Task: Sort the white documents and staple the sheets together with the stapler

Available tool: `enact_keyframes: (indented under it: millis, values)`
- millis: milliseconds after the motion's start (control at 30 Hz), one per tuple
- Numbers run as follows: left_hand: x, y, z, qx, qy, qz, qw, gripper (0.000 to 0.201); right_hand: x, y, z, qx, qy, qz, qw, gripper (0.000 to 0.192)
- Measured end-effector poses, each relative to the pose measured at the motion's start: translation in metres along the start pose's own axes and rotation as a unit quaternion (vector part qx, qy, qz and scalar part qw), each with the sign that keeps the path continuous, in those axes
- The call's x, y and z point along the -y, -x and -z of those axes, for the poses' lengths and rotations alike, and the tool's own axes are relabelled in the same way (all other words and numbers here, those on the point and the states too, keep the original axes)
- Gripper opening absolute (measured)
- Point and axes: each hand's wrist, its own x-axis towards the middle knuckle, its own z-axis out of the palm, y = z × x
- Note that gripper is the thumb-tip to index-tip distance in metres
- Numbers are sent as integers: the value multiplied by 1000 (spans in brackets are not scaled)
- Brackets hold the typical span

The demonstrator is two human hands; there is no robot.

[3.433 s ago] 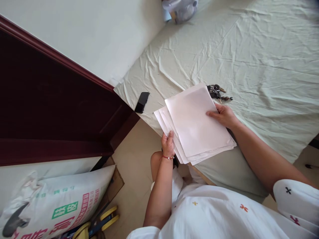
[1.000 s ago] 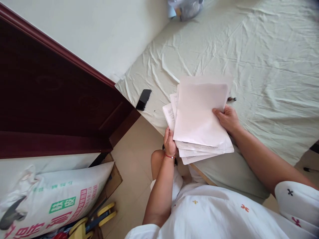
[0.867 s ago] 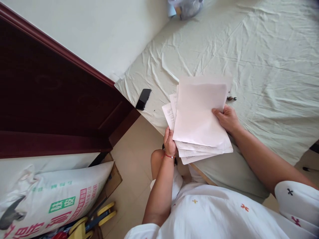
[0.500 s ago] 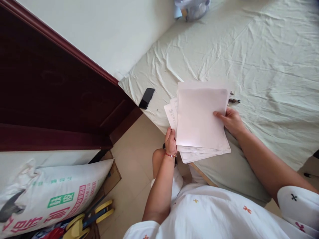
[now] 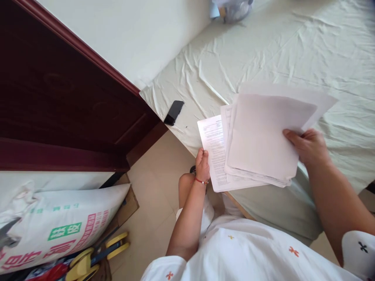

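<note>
I hold white paper sheets above the near corner of a bed. My left hand [image 5: 202, 164] pinches the left edge of a single printed sheet [image 5: 213, 152] with small text. My right hand [image 5: 308, 145] grips the right side of a stack of papers [image 5: 263, 134], its blank side up, shifted to the right over the printed sheet. The keys seen earlier on the bed are hidden behind the stack.
A pale green wrinkled bedsheet [image 5: 263, 50] covers the bed. A black phone [image 5: 174, 112] lies near the bed's corner. A dark red wooden headboard [image 5: 58, 101] stands left. A printed sack [image 5: 58, 230] and yellow-handled tool [image 5: 88, 259] lie on the floor. A bag [image 5: 234, 8] sits at the far edge.
My right hand has pulled the stack of papers to the right, away from the bottom printed sheet, which stays in my left hand. The view shifted slightly.
</note>
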Motion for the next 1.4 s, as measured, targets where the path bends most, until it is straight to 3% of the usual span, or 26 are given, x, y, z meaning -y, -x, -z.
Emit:
enact_keyframes:
  millis: [100,200,433,567,1000,1233,1400]
  values:
    - [-1,-1,1,1,-2,1,1000,44,-3,6,-7,4,-49,-58,997,26]
    - [-2,0,1,-2,-15,-1,1000,44,-6,8,-18,45,-20,-72,996,30]
    - [4,0,5,-33,-21,-6,999,47,-10,12,-42,124,29,-22,992,30]
    - [5,0,6,-40,-46,-21,998,50,-11,15,-48,139,36,-15,990,28]
    - [1,4,3,-47,-85,-22,995,55,-4,17,-56,107,73,15,991,26]
    - [-3,6,0,12,-78,-40,996,43,-10,16,-58,109,52,11,993,25]
    - [2,5,2,-15,-88,-40,995,43,-19,9,-54,82,36,25,996,27]
